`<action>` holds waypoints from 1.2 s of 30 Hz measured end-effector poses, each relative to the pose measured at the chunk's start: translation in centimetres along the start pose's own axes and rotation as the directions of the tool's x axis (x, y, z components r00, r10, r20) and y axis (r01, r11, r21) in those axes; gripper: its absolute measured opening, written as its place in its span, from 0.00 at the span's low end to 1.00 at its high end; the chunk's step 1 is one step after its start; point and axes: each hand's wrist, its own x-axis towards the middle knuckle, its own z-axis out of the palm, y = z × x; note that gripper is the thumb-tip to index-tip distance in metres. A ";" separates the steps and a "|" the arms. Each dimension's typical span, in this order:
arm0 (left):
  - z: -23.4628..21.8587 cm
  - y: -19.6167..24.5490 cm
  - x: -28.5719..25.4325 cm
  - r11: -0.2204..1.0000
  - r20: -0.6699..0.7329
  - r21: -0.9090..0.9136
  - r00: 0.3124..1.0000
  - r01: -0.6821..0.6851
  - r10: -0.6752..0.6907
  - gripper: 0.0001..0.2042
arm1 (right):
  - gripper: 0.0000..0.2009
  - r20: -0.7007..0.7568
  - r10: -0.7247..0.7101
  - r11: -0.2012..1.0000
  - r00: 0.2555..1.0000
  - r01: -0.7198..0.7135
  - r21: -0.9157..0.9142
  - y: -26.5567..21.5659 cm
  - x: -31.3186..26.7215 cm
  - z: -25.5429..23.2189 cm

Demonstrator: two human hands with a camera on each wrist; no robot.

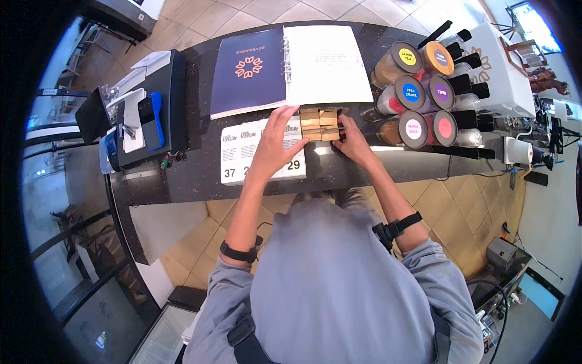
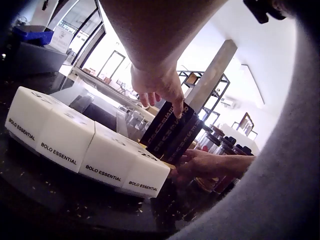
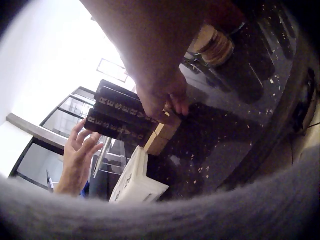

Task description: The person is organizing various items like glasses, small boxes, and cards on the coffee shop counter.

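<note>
Several black "RESERVED" table signs (image 2: 172, 131) with wooden bases (image 1: 319, 124) stand packed together between the two hands. My left hand (image 1: 276, 142) is at their left side, its fingers long and spread from the thumb; in the left wrist view one fingertip touches a sign's upper edge. At the right side, my right hand (image 1: 356, 141) has its fingers bent against the signs, and in the right wrist view they hold on low beside the wooden base (image 3: 162, 135). White "BOLO ESSENTIAL" number stands (image 2: 65, 142) are lined up left of the signs, partly under my left hand in the head view.
Behind the signs lies an open ring-bound beverages book (image 1: 251, 70). Lidded jars (image 1: 412, 127) with coloured labels are grouped to the right, next to a white box (image 1: 494, 76). A black tray (image 1: 173, 115) with a phone sits on the left. The dark counter (image 1: 200, 182) curves at its front edge.
</note>
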 end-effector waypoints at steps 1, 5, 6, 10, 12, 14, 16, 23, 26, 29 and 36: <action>0.0 0.0 0.0 1.000 0.003 0.014 1.000 -0.009 0.009 0.34 | 0.38 -0.010 -0.006 1.000 1.000 0.006 -0.003 0.1 0.1 0.2; -0.2 0.3 0.3 1.000 0.026 0.019 1.000 0.008 -0.008 0.35 | 0.39 -0.005 0.008 1.000 1.000 -0.008 0.014 -0.1 0.2 0.3; -0.2 0.3 0.4 1.000 0.030 0.016 1.000 0.006 -0.007 0.35 | 0.39 -0.006 0.009 1.000 1.000 -0.009 0.014 0.3 0.3 0.4; -0.1 0.3 1.0 1.000 0.032 0.006 0.999 -0.003 0.003 0.34 | 0.44 -0.052 -0.003 0.998 0.999 0.006 0.066 1.9 0.9 1.1; 0.0 0.3 1.2 1.000 0.028 -0.009 1.000 -0.003 0.004 0.34 | 0.45 -0.042 -0.014 0.998 0.999 0.016 0.056 2.0 1.2 1.0; 0.0 0.3 1.3 1.000 0.025 -0.024 1.000 -0.004 0.004 0.33 | 0.46 -0.066 0.031 0.998 0.997 -0.027 0.064 1.3 0.9 0.9; -0.1 0.3 1.2 0.998 0.034 -0.057 0.999 0.013 -0.011 0.33 | 0.46 -0.076 0.050 0.996 0.996 -0.044 0.082 1.0 0.7 0.9; 0.1 0.2 1.0 0.999 -0.034 -0.033 0.999 0.000 -0.001 0.17 | 0.49 -0.102 0.070 0.993 0.992 -0.060 0.099 0.4 0.2 1.2; 0.2 0.0 1.2 0.999 -0.049 -0.028 0.999 -0.016 0.015 0.13 | 0.48 -0.108 0.069 0.993 0.992 -0.058 0.103 0.2 0.5 1.0; 0.3 -0.3 1.4 0.999 -0.047 -0.020 0.998 -0.033 0.032 0.12 | 0.48 -0.112 0.059 0.993 0.992 -0.047 0.106 0.5 0.7 1.1; 0.2 -0.6 1.8 0.998 -0.069 0.013 0.996 -0.057 0.058 0.09 | 0.38 -0.175 0.042 0.994 0.984 -0.023 0.110 0.8 0.7 1.7</action>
